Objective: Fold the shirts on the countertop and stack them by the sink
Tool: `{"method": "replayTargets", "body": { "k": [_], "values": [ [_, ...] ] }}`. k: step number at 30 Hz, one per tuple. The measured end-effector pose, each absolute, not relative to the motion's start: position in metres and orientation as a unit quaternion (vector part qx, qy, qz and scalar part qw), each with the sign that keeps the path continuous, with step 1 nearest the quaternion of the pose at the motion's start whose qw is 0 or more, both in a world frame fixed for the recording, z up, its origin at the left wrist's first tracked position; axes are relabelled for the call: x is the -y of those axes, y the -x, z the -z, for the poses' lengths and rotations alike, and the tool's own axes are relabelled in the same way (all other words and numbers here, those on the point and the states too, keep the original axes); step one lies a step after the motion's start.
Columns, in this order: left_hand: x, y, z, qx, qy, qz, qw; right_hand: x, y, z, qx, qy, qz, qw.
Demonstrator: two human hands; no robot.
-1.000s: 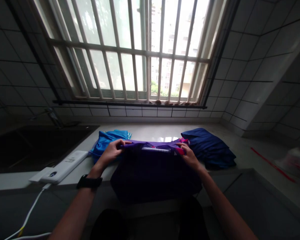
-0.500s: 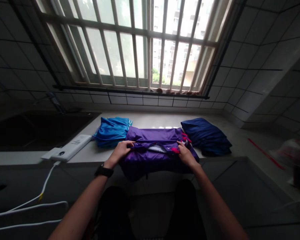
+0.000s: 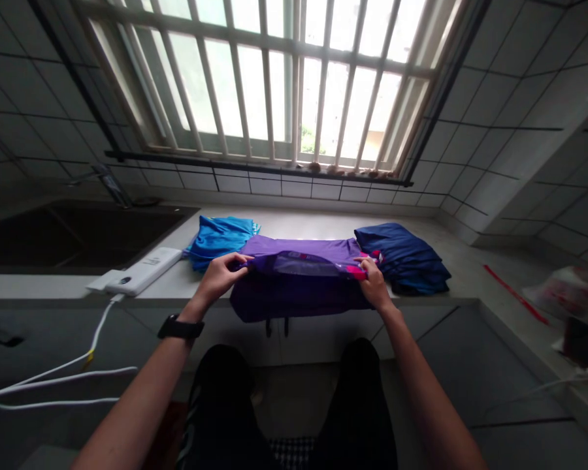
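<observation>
Purple cloth (image 3: 301, 294): in front of me at the counter (image 3: 298, 219), its far part lying on the top and its near part reaching past the front edge; a raised fold runs across it between my hands.
Left hand (image 3: 221, 279): thumb and fingers pinched together on the left end of that fold, with no gap that I can see.
Right hand (image 3: 374, 282): pinched in the same way at the right end, beside the pink patch (image 3: 357, 271); the fingers hide the exact contact.
Why two ends: holding both corners seems to keep the fold straight and stop the middle from sagging much.
Blue cloth (image 3: 220, 241): bunched just left of the purple one, out of my grip.
Navy cloth (image 3: 402, 258): heaped to the right, close by the pink trim; I cannot tell whether they touch. The space between the two heaps probably gives the purple piece room to lie.
White box (image 3: 144, 271): on the counter beside the sink (image 3: 73, 228), its cable (image 3: 98, 333) dropping over the front, apparently placed clear of the cloth.
Red strip (image 3: 514, 294): far right, well apart from my hands.
</observation>
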State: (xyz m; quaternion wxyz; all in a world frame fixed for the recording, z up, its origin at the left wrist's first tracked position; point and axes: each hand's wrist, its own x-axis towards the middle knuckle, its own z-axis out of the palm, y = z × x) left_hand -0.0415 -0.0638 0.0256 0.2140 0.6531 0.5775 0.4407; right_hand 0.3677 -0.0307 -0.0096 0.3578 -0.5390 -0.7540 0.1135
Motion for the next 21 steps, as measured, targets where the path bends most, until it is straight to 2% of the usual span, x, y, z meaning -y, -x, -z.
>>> {"method": "replayTargets", "body": {
  "k": [5,7,12,17,21],
  "values": [
    [0.1,0.059,-0.011,-0.54,-0.759,-0.28,0.234,0.067,-0.394,0.018,0.814,0.488,-0.184,0.254],
    [0.104,0.06,-0.014,-0.538,-0.78,-0.246,0.206,0.077,-0.395,0.005,0.815,0.505,-0.155,0.238],
    [0.091,0.044,-0.021,-0.579,-0.777,-0.236,0.062,0.089,-0.375,-0.028,0.691,0.687,-0.018,0.225],
    [0.072,0.024,0.014,-0.59,-0.79,-0.169,0.001,0.08,-0.352,-0.009,0.667,0.743,-0.036,0.03],
    [0.082,0.02,0.036,-0.623,-0.765,-0.158,-0.035,0.058,-0.349,0.008,0.706,0.708,-0.007,-0.021]
  ]
}}
